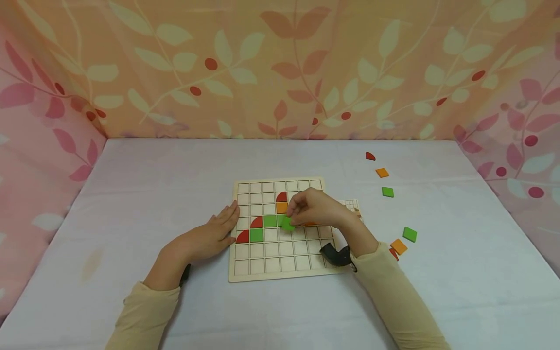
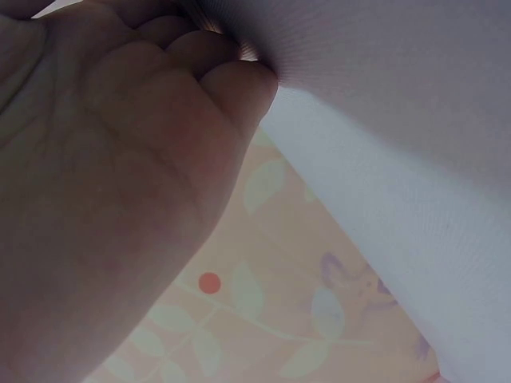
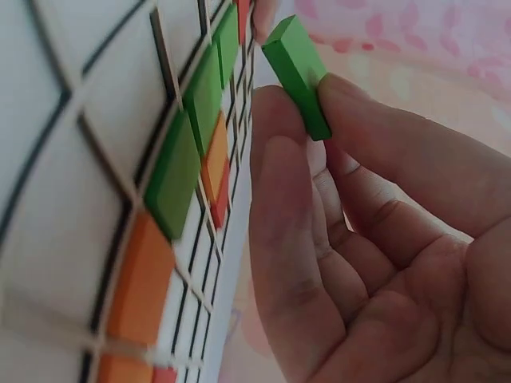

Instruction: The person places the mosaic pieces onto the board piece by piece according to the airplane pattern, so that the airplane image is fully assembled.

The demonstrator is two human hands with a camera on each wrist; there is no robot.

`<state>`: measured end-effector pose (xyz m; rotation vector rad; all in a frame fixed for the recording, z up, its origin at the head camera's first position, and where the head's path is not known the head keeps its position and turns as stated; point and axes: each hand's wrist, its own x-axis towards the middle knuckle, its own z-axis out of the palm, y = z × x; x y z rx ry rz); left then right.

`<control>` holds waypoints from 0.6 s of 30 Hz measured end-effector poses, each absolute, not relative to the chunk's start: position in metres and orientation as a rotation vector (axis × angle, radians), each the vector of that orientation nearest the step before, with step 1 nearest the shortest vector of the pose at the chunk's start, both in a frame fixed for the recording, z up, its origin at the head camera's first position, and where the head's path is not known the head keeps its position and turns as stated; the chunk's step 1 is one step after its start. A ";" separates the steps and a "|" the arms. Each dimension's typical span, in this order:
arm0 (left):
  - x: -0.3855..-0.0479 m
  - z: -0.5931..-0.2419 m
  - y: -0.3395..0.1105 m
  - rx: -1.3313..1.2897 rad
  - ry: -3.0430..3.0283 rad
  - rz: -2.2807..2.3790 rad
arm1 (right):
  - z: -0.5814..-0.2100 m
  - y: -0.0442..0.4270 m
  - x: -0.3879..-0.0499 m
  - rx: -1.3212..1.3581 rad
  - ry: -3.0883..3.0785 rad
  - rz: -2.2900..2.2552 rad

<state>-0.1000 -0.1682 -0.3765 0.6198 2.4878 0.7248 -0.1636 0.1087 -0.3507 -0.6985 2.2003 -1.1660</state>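
A wooden grid board (image 1: 262, 277) lies on the white-covered table. My right hand (image 1: 317, 208) pinches a green square tile (image 3: 295, 72) between thumb and fingertips, tilted just above the board's middle. On the grid sit red quarter-round tiles (image 1: 256, 222), green square tiles (image 1: 256, 235) and an orange square tile (image 1: 282, 207). Some orange further right is partly covered by the right hand. My left hand (image 1: 205, 238) rests with extended fingers at the board's left edge. In the left wrist view its palm fills the left side, and the fingertips are hidden.
Right of the board lie loose tiles: a red one (image 1: 370, 156), an orange one (image 1: 382, 172) and a green one (image 1: 387, 192), with another green (image 1: 410, 234), orange (image 1: 398, 246) and partly covered red nearer. A small gridded card (image 1: 348, 202) sits partly behind the right wrist.
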 end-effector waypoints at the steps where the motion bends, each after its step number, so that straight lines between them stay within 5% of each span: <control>1: -0.100 -0.376 -0.168 0.621 2.488 0.728 | -0.352 0.106 -0.163 -0.712 2.202 -1.158; 18: -0.100 -0.374 -0.168 0.606 2.489 0.716 | -0.362 0.076 -0.159 -0.700 2.222 -1.064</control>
